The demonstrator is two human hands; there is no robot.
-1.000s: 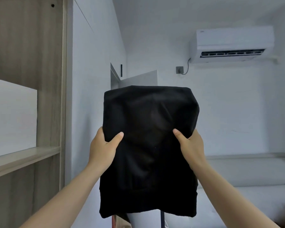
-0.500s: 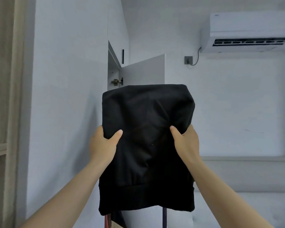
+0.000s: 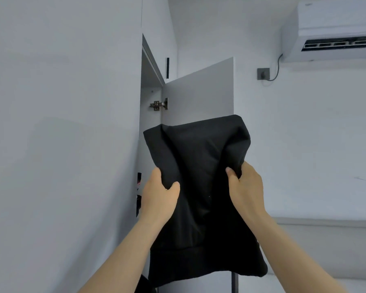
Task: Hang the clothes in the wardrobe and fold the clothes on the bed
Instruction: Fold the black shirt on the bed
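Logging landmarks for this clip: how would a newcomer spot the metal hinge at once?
Find the tall white wardrobe on the left, then its open white door above the folded black garment. The small silver metal hinge sits where that door meets the wardrobe, the only shiny metal part there, below the thin black vertical strip.

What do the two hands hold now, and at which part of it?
Both hold the folded black garment, raised upright. The left hand grips its left edge and the right hand its right edge, thumbs on the front, about mid-height.
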